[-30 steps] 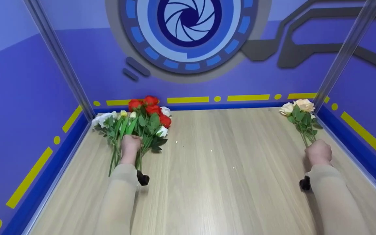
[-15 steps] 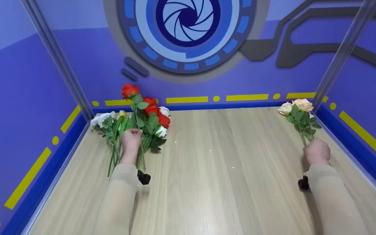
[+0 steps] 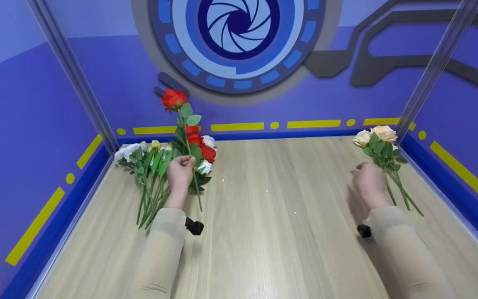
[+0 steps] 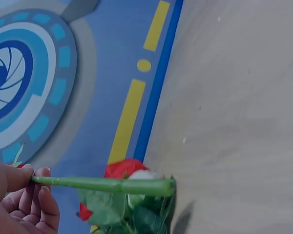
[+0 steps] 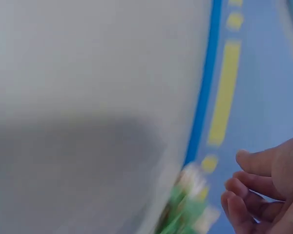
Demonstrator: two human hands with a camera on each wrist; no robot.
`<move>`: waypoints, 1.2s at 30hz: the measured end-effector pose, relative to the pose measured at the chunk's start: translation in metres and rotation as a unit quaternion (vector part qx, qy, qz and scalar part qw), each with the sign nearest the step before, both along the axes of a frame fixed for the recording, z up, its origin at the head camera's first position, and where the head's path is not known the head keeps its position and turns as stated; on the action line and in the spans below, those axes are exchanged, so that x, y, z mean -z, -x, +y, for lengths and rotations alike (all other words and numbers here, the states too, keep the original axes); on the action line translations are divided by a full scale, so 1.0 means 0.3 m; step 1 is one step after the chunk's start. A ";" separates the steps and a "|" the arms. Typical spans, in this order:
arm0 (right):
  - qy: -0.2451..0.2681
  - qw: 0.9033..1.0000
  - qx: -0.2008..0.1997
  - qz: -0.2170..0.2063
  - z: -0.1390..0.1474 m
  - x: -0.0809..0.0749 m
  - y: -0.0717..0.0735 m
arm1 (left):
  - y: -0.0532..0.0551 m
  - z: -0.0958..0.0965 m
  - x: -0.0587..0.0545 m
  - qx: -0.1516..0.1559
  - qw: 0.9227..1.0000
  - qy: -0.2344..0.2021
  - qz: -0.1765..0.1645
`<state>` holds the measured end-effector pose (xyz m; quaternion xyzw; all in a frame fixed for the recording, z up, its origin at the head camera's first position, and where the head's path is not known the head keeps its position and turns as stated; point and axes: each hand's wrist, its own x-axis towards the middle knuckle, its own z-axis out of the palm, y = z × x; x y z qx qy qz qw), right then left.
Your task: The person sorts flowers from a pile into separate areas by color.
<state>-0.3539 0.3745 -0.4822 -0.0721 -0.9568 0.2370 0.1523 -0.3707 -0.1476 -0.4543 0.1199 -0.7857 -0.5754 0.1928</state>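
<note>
My left hand (image 3: pixel 179 176) pinches the green stem of a red rose (image 3: pixel 174 99), its bloom raised above the flowers on the table. In the left wrist view the stem (image 4: pixel 102 184) juts out from between thumb and fingers. Beneath and beside this hand lie more red roses (image 3: pixel 208 153), white flowers (image 3: pixel 129 153) and pale yellow tulips (image 3: pixel 156 144). My right hand (image 3: pixel 370 184) holds nothing; its fingers are loosely bent and apart from the thumb in the right wrist view. Just right of it lie several peach roses (image 3: pixel 384 133), stems toward me.
The wooden table (image 3: pixel 272 216) is bounded by a blue-purple back wall (image 3: pixel 243 114) and side walls, with metal posts (image 3: pixel 423 83) at the corners. Tiny white specks dot the tabletop. A black wrist camera (image 3: pixel 194 226) sits at the left cuff.
The left hand has lifted one red rose from the bunch and moved slightly right and away from me. The right hand has let go of the peach roses' stems and shifted left.
</note>
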 end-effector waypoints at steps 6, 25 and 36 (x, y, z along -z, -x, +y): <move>0.078 0.994 -0.070 0.008 -0.270 -0.002 -0.005 | -0.023 0.100 0.027 0.046 0.994 -0.097 0.024; 0.382 0.866 -0.296 -0.129 -0.841 0.099 -0.194 | -0.154 0.366 0.129 0.171 0.960 -0.224 -0.002; 0.376 0.867 -0.308 -0.110 -0.810 0.090 -0.199 | -0.175 0.363 0.132 0.197 0.975 -0.099 -0.010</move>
